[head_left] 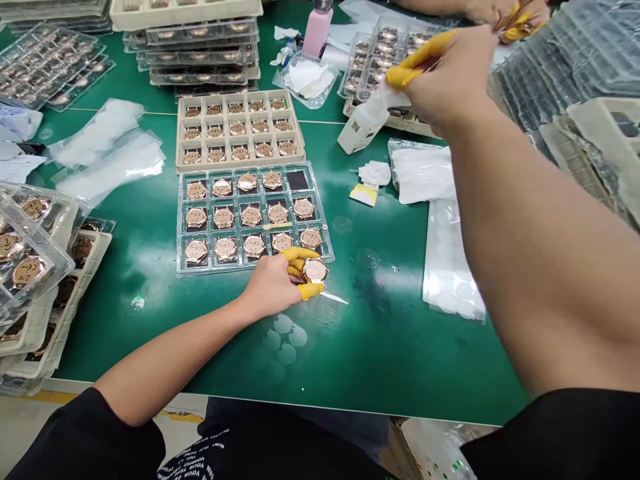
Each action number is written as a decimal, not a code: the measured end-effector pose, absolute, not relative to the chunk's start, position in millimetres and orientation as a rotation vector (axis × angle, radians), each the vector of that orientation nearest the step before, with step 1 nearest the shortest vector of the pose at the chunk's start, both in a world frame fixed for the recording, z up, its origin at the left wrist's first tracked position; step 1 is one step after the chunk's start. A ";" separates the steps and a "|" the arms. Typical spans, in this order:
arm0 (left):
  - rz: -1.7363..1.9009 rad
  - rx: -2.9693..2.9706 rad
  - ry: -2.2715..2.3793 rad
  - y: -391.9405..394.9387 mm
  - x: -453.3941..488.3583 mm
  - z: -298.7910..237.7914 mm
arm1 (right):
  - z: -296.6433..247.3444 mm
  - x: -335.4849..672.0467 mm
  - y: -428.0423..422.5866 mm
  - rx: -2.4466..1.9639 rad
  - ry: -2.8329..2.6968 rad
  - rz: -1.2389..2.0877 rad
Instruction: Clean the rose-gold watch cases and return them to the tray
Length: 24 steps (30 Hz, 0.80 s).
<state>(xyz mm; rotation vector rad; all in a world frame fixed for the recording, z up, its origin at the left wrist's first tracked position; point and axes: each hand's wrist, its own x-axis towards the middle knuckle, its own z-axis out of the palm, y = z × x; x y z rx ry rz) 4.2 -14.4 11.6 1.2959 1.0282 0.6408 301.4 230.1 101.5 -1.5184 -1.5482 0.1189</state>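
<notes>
My left hand (280,280), with yellow finger cots, pinches a rose-gold watch case (315,270), its round back facing up. It is just off the front right corner of a clear plastic tray (253,268) of similar watch cases, whose back right compartment holds only a dark pad. A thin yellowish strip (277,226) lies across that tray. My right hand (450,80), also in yellow finger cots, reaches far forward, closed at the neck of a tilted white bottle (361,128). The fingers partly hide the bottle's top.
Behind stands a beige tray (240,163) of watch cases. Stacked trays rise at the left (37,320) and back (195,57). A pink bottle (317,30), white wipes (423,173) and clear film (453,267) lie about. Another person's hands (510,13) work at the far right.
</notes>
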 end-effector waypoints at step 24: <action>0.696 1.260 1.003 -14.5 5.5 10.7 | 17.5 206.8 -32.9 -1.240 -1.930 0.135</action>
